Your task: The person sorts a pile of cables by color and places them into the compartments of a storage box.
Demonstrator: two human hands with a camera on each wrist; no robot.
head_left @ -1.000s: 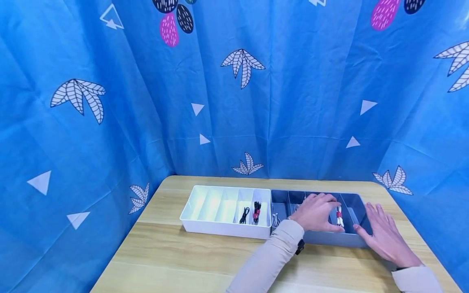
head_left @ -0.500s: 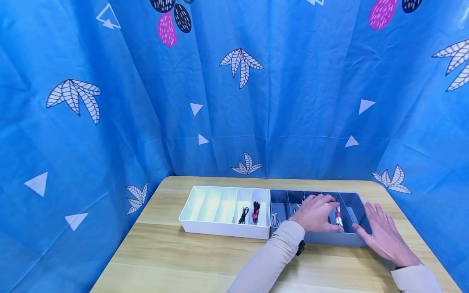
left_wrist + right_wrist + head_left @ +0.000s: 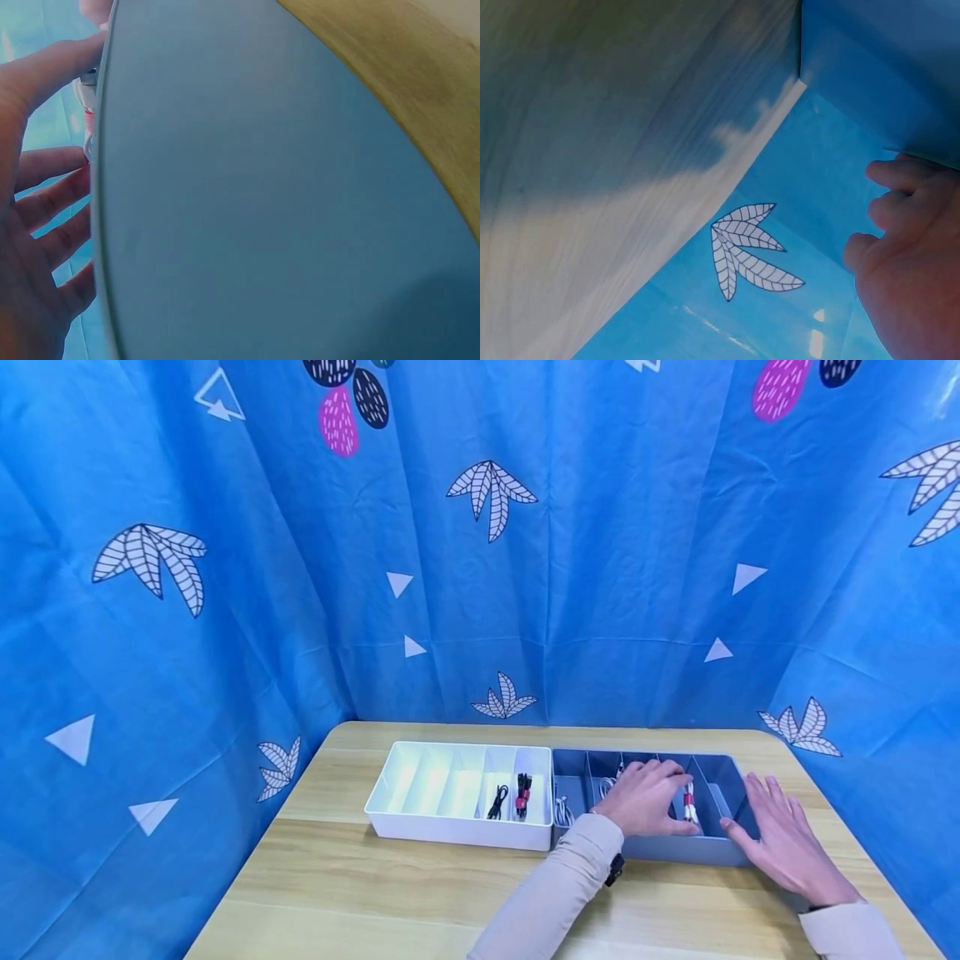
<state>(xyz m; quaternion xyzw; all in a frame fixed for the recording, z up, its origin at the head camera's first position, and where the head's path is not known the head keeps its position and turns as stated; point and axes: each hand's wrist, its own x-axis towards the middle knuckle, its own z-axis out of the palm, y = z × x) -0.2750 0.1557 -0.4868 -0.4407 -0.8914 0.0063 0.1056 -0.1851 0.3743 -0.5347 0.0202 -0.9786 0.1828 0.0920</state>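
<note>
My left hand [image 3: 647, 797] reaches over the grey divided box [image 3: 675, 848]. Between its thumb and index fingertip it holds a bundled white cable [image 3: 690, 806] with a red tie, end to end. In the left wrist view, the cable [image 3: 88, 97] shows just over the box's rim between thumb and fingers; the front wall hides the rest. My right hand [image 3: 791, 843] rests at the right end of the grey box, fingers spread over its edge and thumb at the front rim. In the right wrist view, several fingers [image 3: 889, 174] lie along the box's corner.
Left of the grey box, a white divided box [image 3: 461, 828] stands against it, with black cables [image 3: 498, 802] in its right compartments. White cables [image 3: 563, 811] lie in the grey box's left compartments. A blue patterned curtain [image 3: 480, 610] hangs behind the wooden table [image 3: 360, 893].
Both hands keep nearly the same place and pose. The whole scene shifts slightly left in the head view.
</note>
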